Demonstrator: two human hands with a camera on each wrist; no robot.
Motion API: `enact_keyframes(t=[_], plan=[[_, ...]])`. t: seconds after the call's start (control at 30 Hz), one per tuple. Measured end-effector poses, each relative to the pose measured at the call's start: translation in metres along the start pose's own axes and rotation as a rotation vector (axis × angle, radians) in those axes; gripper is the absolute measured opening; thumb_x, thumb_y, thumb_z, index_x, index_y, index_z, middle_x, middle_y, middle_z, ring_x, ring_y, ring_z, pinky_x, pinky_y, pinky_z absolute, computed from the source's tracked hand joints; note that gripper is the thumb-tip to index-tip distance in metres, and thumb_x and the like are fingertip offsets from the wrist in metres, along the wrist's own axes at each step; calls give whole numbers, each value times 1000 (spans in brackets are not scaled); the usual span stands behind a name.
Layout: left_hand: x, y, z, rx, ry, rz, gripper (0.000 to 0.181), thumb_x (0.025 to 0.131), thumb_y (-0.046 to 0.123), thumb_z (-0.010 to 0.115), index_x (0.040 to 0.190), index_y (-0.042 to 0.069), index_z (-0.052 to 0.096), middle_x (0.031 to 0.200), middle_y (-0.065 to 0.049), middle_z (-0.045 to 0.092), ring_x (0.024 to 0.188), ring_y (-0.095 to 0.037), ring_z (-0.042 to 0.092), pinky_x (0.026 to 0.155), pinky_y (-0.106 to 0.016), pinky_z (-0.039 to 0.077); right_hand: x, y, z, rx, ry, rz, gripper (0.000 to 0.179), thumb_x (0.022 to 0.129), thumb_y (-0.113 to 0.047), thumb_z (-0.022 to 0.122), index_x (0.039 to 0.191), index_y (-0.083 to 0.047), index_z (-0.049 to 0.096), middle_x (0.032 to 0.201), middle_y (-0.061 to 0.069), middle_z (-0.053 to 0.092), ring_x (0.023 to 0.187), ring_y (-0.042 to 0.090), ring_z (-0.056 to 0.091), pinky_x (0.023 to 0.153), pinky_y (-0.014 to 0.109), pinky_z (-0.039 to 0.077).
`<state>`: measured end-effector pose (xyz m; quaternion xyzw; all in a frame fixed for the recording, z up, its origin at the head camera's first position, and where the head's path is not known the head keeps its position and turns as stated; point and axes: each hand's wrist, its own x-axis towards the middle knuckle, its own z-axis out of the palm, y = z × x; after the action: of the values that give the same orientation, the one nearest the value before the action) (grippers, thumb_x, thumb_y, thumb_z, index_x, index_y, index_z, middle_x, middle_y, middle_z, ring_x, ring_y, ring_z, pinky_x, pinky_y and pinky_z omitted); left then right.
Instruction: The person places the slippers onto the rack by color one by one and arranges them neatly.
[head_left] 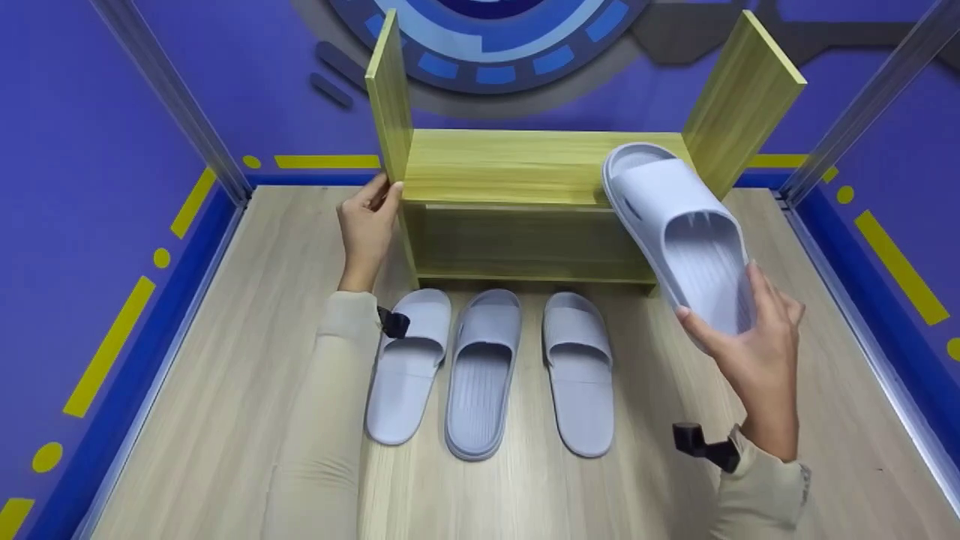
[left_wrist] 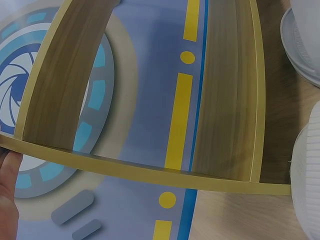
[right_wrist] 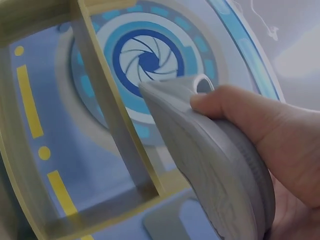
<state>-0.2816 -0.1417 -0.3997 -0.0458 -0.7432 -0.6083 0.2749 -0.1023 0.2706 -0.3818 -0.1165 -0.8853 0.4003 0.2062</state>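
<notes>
A light wooden shoe rack (head_left: 540,169) with two side boards stands against the back wall. My left hand (head_left: 367,225) pinches the front edge of its left side board (head_left: 390,97); in the left wrist view only part of that hand (left_wrist: 7,195) shows at the frame's edge. At the heel end, my right hand (head_left: 757,352) grips a grey slipper (head_left: 667,187), thumb on one side and fingers on the other. This slipper is raised and tilted, toe toward the rack, overlapping the upper shelf's right end. In the right wrist view the slipper (right_wrist: 215,165) is seen from the side.
Three more grey slippers stand on the wooden floor before the rack: a left one (head_left: 401,397), a middle one (head_left: 480,397) and a right one (head_left: 581,405). Blue panels with yellow marks enclose the floor, including the left wall (head_left: 67,225) and right wall (head_left: 900,195).
</notes>
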Motion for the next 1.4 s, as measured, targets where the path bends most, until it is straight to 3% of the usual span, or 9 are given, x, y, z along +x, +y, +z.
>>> enact_keyframes(t=[0.37,0.47,0.57,0.7,0.97,1.4], plan=[[-1,1,0,17,3,-19,34,89,15,68,121,1,66,116,-16,68,96,-20,68,80,-23,57,33,-24,35,18,71,-65,95,71,-27,86,148,-4,35,149,17,40,123,33,29,103,51,33],[-4,13,0,28,-6,-33,34,90,11,66,122,-2,64,118,-19,67,100,-24,68,83,-27,57,41,-29,43,23,82,-72,94,71,-28,85,147,-2,36,149,16,41,121,33,30,102,49,33],[-5,13,0,31,-10,-26,35,90,11,66,123,-2,63,120,-19,66,102,-24,68,85,-28,56,48,-34,50,31,88,-71,95,71,-29,85,147,-2,35,149,15,41,119,32,30,101,48,32],[-2,1,0,15,-4,4,36,89,16,69,121,0,65,117,-16,68,98,-20,69,82,-24,57,56,-42,57,32,80,-42,97,72,-32,84,149,-4,33,150,13,40,119,31,29,102,48,30],[-1,-1,-1,0,4,-3,36,89,17,69,120,1,66,115,-15,69,97,-19,69,83,-25,56,72,-52,75,-4,99,-7,100,71,-36,84,148,0,32,153,15,35,126,36,28,106,51,22],[-1,0,-1,8,-7,-15,35,89,16,69,121,2,66,116,-15,69,100,-21,68,85,-28,56,91,-68,90,-73,57,75,101,73,-44,80,150,-2,30,150,19,38,131,37,25,108,50,23]])
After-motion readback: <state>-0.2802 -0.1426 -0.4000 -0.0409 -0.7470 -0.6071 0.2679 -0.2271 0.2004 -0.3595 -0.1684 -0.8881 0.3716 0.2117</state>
